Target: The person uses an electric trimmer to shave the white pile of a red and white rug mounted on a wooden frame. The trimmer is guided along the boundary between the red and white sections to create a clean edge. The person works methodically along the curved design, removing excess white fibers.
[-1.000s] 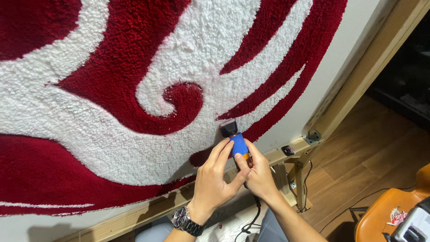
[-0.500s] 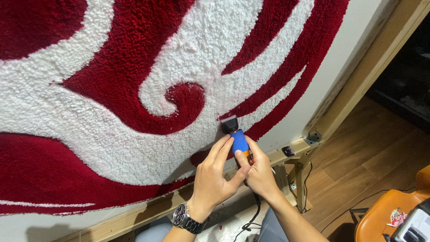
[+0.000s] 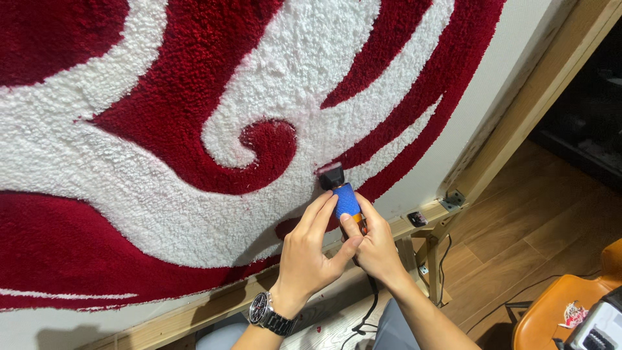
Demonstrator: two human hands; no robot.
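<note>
A tufted rug (image 3: 194,142) in red and white swirls is stretched upright on a wooden frame (image 3: 512,136). Both of my hands hold a small blue-handled trimmer (image 3: 343,198) with a black head pressed to the pile where white meets red. My left hand (image 3: 314,253), with a dark wristwatch (image 3: 269,314) on it, wraps the handle from the left. My right hand (image 3: 372,246) grips the handle from below and to the right. A black cord (image 3: 366,317) hangs down from the tool.
The frame's lower rail (image 3: 214,311) runs under the rug, with metal brackets (image 3: 453,199) at the corner. Wooden floor (image 3: 531,240) lies to the right. An orange chair (image 3: 564,311) with a small device on it stands at the lower right.
The trimmer and both hands have crept slightly up and right along the edge between red and white pile. The grip is unchanged.
</note>
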